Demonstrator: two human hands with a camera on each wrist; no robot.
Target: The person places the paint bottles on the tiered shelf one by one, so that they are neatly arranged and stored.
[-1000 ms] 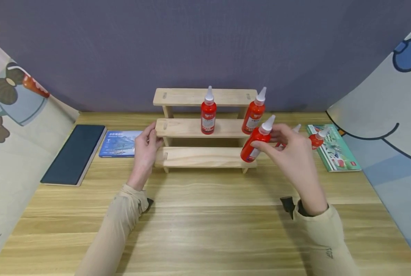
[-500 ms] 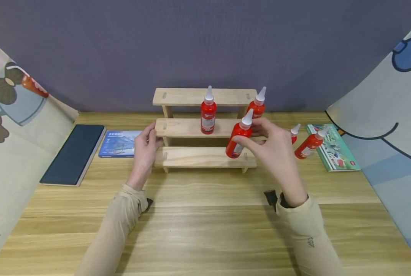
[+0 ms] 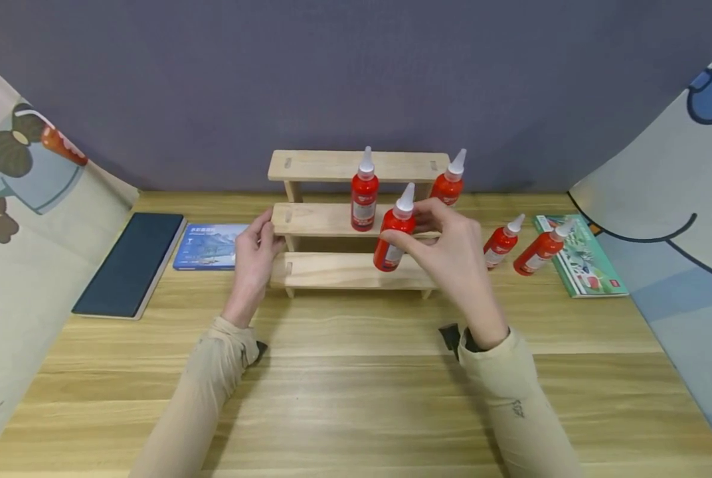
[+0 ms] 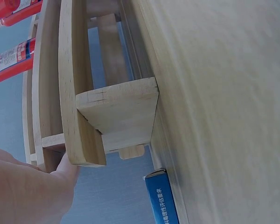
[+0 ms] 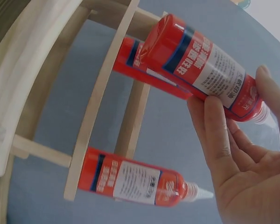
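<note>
Bottle (image 3: 395, 223), red and slightly tilted, is pinched between thumb and fingers of the right hand (image 3: 451, 252), held before the shelf (image 3: 332, 272). From it, at 9 o'clock, the left hand (image 3: 256, 252) grips the shelf's end. Toward 3 o'clock, two more bottles (image 3: 499, 247) stand near a green book (image 3: 589, 265). Farther back, on the middle step, one bottle (image 3: 364, 202) stands at 11 o'clock, another (image 3: 445, 190) at 2, partly hidden.
</note>
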